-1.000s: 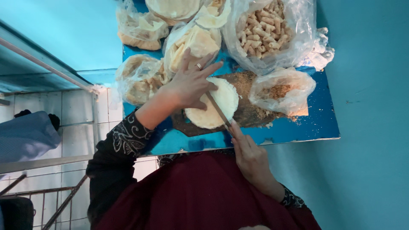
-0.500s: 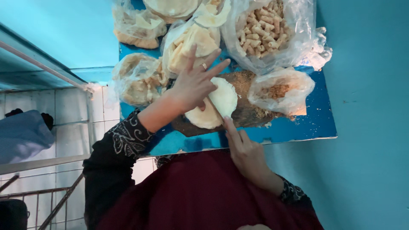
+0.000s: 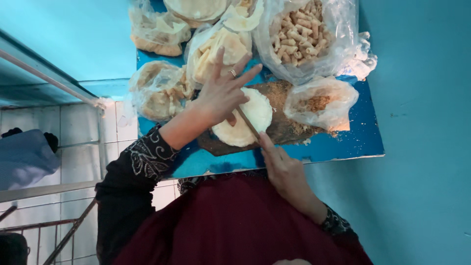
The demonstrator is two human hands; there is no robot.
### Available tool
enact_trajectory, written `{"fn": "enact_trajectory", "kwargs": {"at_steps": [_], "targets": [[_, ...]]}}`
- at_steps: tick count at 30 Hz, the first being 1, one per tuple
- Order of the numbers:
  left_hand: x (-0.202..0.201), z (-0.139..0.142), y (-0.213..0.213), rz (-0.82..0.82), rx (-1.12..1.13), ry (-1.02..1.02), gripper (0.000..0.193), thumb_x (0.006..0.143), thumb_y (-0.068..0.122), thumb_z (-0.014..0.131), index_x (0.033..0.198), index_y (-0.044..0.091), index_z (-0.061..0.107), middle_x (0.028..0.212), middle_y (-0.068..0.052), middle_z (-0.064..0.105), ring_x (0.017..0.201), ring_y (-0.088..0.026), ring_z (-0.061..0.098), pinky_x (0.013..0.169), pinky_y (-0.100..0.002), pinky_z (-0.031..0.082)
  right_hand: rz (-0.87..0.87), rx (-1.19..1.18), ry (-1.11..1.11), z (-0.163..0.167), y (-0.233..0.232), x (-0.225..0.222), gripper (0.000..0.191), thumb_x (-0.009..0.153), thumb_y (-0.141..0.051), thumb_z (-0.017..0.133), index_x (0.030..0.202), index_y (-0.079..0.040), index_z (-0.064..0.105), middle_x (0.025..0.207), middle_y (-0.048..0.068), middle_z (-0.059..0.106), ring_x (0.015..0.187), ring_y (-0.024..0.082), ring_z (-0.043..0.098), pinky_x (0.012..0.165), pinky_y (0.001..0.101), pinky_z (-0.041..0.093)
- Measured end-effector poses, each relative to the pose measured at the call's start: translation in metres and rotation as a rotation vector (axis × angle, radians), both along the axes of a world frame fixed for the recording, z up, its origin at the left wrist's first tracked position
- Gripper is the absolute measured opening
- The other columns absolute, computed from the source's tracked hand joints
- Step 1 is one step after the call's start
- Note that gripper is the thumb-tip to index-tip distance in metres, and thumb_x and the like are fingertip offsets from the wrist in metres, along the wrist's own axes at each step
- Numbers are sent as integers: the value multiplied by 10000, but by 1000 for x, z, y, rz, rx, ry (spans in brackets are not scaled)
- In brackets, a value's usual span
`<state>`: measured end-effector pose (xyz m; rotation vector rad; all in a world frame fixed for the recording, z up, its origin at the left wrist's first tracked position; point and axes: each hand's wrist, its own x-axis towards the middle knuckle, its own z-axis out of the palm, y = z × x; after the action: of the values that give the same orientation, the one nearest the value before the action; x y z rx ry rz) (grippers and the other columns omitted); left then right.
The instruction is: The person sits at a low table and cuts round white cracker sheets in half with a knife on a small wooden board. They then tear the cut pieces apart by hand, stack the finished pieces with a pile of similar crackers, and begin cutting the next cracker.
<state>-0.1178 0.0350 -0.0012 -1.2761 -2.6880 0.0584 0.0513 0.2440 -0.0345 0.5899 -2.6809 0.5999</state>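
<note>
Two hands working a round flatbread on a wooden board

The left hand (image 3: 223,93) is pressing, fingers spread, on the flatbread (image 3: 244,118); the right hand (image 3: 284,169) is gripping a thin stick (image 3: 248,123) lying across it. The board (image 3: 287,125) is sitting on the blue worktop (image 3: 363,137), with bags of bread (image 3: 157,88) just beyond.

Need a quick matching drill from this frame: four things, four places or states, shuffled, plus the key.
1. left hand
2. right hand
3. bag of short rolls
4. wooden board

A. under the round dough
B. far end of the blue table
C. fingers spread on the round dough
D. holds a thin stick

Pairs: 1-C, 2-D, 3-B, 4-A
</note>
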Motion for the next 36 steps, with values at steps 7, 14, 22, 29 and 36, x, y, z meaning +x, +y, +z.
{"fn": "enact_trajectory", "kwargs": {"at_steps": [7, 14, 22, 29, 36], "targets": [[-1, -1, 0, -2, -4, 39, 495, 431, 430, 921, 890, 269, 833, 1697, -27, 291, 1582, -334, 65, 1156, -749, -57, 24, -33, -39, 2, -3, -1, 536, 993, -93, 658, 1502, -72, 492, 869, 131, 666, 659, 302, 653, 535, 412, 512], [2, -2, 3, -40, -34, 62, 444, 448, 452, 906, 837, 252, 828, 1705, -19, 307, 1601, -339, 71, 1171, -737, -56, -16, -33, -44, 5, -2, 4, 522, 981, -90, 657, 1483, -78, 516, 888, 140, 698, 685, 322, 669, 565, 431, 523], [0, -5, 3, -58, 65, 38, 445, 458, 446, 911, 851, 254, 826, 1680, -34, 336, 1586, -348, 86, 1167, -763, -57, -74, 8, -69, 8, 0, 12, 534, 974, -119, 675, 1484, -124, 519, 843, 136, 690, 637, 315, 655, 556, 438, 511], [4, -13, 1, -49, 148, 47, 541, 445, 432, 898, 958, 275, 830, 1664, -51, 353, 1583, -356, 111, 1171, -765, -69, 34, -103, 42, 7, -5, 4, 513, 1029, -91, 611, 1521, -117, 469, 1050, 151, 709, 795, 326, 677, 616, 407, 532], [5, -10, 4, -39, 2, 79, 448, 492, 447, 897, 894, 262, 831, 1693, -30, 321, 1585, -344, 94, 1137, -752, -89, -65, 16, -36, -3, -3, 8, 535, 980, -113, 669, 1494, -117, 517, 855, 143, 677, 640, 340, 639, 545, 442, 501]]}}
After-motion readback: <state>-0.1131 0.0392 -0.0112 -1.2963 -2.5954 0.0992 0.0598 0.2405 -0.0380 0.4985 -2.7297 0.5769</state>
